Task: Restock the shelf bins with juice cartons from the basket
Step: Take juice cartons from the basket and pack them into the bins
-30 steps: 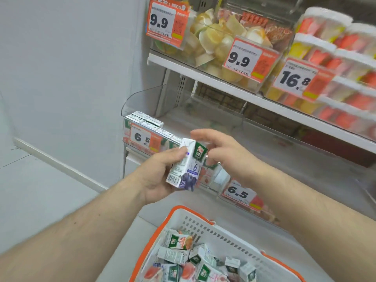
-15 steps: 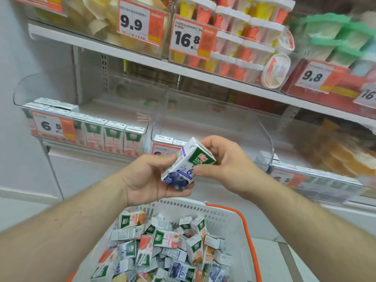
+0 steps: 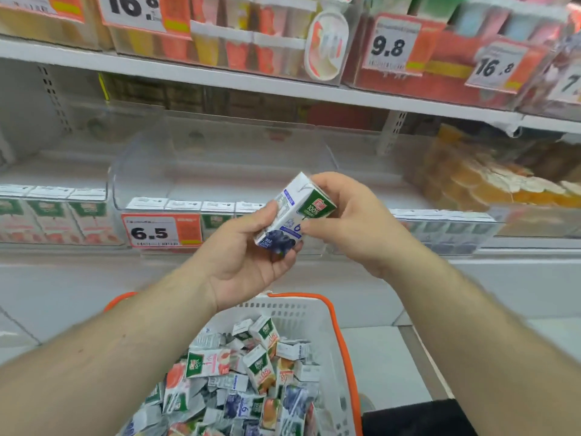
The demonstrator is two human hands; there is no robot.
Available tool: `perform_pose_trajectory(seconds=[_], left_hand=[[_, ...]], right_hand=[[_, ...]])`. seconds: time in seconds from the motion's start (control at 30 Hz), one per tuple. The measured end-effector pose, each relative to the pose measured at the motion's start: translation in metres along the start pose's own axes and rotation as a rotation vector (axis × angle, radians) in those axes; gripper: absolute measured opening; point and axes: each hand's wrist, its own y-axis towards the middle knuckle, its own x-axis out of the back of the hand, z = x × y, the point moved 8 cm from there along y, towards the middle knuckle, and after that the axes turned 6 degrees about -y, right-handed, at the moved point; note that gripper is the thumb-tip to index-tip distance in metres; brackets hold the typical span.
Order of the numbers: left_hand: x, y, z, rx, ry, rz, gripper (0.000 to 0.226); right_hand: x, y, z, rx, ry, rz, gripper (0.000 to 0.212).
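Blueberry carton (image 3: 294,215) sits tilted between both hands, above the basket (image 3: 341,335) and in front of the shelf bins. Left hand (image 3: 248,256) grips its lower end, thumb on the side panel; right hand (image 3: 352,221) pinches the top corner.

Change over the last second: the view has swung right along the shelf. The far-left bin (image 3: 53,215) with peach cartons has slid to the frame edge, and the middle bin (image 3: 220,171) with the 6.5 tag (image 3: 162,230) is now dead ahead. The carton has also been rotated, green face now toward us. My read: he's checking flavour and hunting for the matching bin; nothing placed yet on this cycle.

Around:
- Middle bin: one front row only, lots of room behind.
- Right bin (image 3: 446,228): row of bluish cartons, likely the blueberry slot, but blurred, can't confirm.
- Basket near, below the arms, heaped with mixed flavours.
- Upper shelf: jelly cups (image 3: 239,42), tags 16.8 and 9.8.

In the way: the bins' clear front walls; carton has to go over them.
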Motion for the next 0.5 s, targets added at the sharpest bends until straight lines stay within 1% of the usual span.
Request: perform_pose_trajectory(seconds=[0.07, 0.13, 0.2, 0.23, 0.27, 0.3, 0.37, 0.4, 0.43, 0.5], left_hand=[[-0.024, 0.016, 0.004, -0.031, 0.019, 0.022, 0.022], [-0.050, 0.031, 0.008, -0.058, 0.055, 0.025, 0.021], [-0.071, 0.050, 0.007, -0.119, 0.134, 0.022, 0.024], [-0.077, 0.060, 0.003, -0.186, 0.229, 0.004, 0.025], [-0.079, 0.070, -0.004, -0.291, 0.393, -0.045, 0.030], [-0.077, 0.078, -0.013, -0.424, 0.614, -0.122, 0.042], [-0.078, 0.081, -0.029, -0.719, 1.097, -0.290, 0.060], [-0.079, 0.080, -0.031, -0.802, 1.310, -0.338, 0.064], [-0.078, 0.081, -0.028, -0.821, 1.502, -0.362, 0.069], [-0.074, 0.093, -0.014, -0.704, 1.881, -0.364, 0.075]], right_hand=[[0.020, 0.003, 0.000, 0.022, 0.021, -0.072, 0.042], [0.043, 0.006, -0.003, 0.022, 0.088, -0.177, 0.032], [0.071, 0.007, -0.008, 0.031, 0.114, -0.339, 0.022], [0.087, 0.007, -0.011, 0.039, 0.086, -0.435, 0.020], [0.102, 0.006, -0.015, 0.043, 0.040, -0.532, 0.021], [0.118, 0.003, -0.019, 0.038, -0.019, -0.630, 0.027], [0.149, -0.001, -0.029, -0.003, -0.142, -0.791, 0.046], [0.160, -0.001, -0.035, -0.036, -0.193, -0.834, 0.054], [0.166, 0.001, -0.042, -0.076, -0.241, -0.849, 0.058], [0.172, 0.011, -0.057, -0.161, -0.330, -0.812, 0.060]])
